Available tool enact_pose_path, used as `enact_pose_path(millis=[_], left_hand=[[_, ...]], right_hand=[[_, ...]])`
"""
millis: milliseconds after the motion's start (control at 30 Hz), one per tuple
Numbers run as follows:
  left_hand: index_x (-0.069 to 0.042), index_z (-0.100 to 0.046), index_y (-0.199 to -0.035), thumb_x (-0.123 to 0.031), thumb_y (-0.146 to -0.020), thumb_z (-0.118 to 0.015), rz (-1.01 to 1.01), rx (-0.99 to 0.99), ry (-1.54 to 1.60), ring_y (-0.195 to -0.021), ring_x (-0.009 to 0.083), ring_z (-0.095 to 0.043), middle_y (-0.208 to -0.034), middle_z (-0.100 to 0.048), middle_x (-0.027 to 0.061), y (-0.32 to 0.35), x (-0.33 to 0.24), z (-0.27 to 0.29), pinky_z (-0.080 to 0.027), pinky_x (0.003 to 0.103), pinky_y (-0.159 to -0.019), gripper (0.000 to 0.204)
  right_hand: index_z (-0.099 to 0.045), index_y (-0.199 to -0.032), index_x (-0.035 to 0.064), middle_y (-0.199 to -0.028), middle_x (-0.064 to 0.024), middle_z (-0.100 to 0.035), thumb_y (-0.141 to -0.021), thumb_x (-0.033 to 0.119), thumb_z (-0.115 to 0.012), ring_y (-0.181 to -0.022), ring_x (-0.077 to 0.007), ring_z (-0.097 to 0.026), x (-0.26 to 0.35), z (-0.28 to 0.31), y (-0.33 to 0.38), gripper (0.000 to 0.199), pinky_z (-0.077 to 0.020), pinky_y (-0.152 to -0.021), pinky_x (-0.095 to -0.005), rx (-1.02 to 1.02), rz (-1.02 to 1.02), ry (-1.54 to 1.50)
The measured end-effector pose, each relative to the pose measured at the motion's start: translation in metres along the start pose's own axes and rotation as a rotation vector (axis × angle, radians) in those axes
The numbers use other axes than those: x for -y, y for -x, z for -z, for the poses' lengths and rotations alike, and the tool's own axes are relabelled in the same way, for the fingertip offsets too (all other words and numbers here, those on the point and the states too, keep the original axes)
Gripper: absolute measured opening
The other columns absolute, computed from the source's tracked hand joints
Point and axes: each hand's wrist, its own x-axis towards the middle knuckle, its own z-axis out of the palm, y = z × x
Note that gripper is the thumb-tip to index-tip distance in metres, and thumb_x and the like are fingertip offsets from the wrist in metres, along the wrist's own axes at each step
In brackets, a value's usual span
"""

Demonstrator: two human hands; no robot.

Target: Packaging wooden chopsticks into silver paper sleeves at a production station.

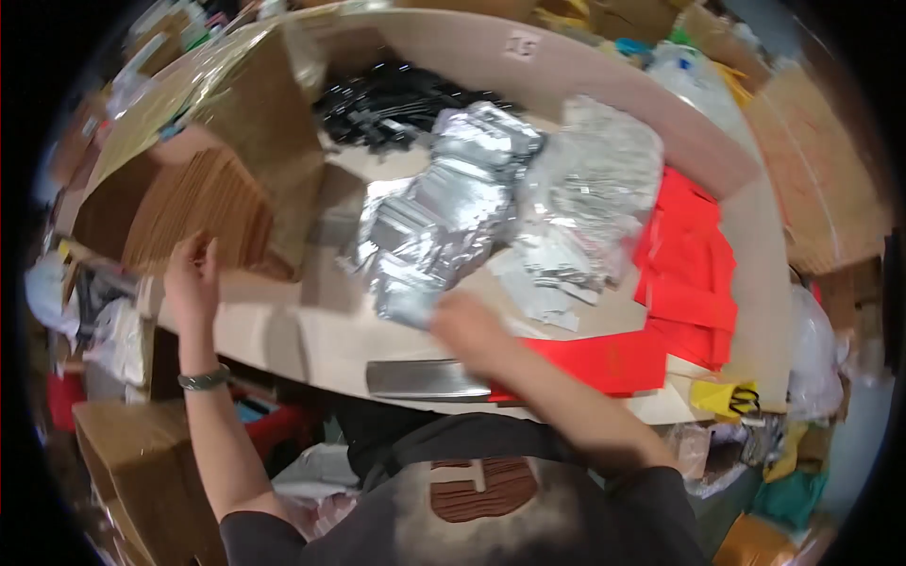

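Observation:
My left hand is at the front of a cardboard box lying on its side, next to a tightly packed row of brown cardboard pieces. Its fingers are loosely curled with the tips a little apart, and nothing shows between them. My right hand is smeared by motion at the near end of a heap of shiny silver packets. Whether it grips one cannot be made out. Below it lie a flat grey metallic strip and red folded pieces along the table's near edge.
The pale table has a raised cardboard wall at the back. Black small parts lie at the far side. A clear bag of white pieces and more red pieces are on the right. Another carton stands lower left.

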Motion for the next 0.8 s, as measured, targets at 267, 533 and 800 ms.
enact_pose_path(millis=[267,533,800], left_hand=[[0.004,-0.066,-0.105,-0.003,-0.079,-0.057,-0.045,0.428,-0.226,-0.089,0.0426,-0.065,-0.089,-0.066,0.0264,-0.024,0.091,-0.044,-0.051,0.043,-0.076,0.028],[0.002,-0.068,-0.104,-0.014,-0.087,-0.061,-0.094,0.285,-0.435,-0.092,0.0461,-0.062,-0.092,-0.064,0.0300,-0.030,0.050,-0.032,-0.051,0.051,-0.077,0.024],[0.001,-0.066,-0.110,-0.019,-0.099,-0.059,0.660,-0.059,0.942,-0.075,0.0040,-0.047,-0.086,-0.058,-0.0041,0.131,0.002,-0.010,-0.038,0.019,-0.067,0.023]], right_hand=[[-0.071,-0.075,-0.0002,-0.107,-0.0217,-0.058,-0.072,0.013,-0.064,-0.104,-0.0340,-0.053,0.052,-0.033,-0.022,0.015,-0.0478,-0.086,-0.0471,-0.157,-0.128,0.161],[-0.069,-0.087,-0.0011,-0.096,-0.0202,-0.060,-0.076,0.012,-0.065,-0.097,-0.0370,-0.058,0.023,-0.058,-0.025,0.017,-0.0485,-0.080,-0.0452,-0.304,0.126,-0.179],[-0.058,-0.107,0.0052,-0.104,-0.0123,-0.057,-0.081,0.009,-0.066,-0.098,-0.0287,-0.057,0.038,-0.015,0.035,0.028,-0.0448,-0.086,-0.0425,0.047,0.330,0.026]])
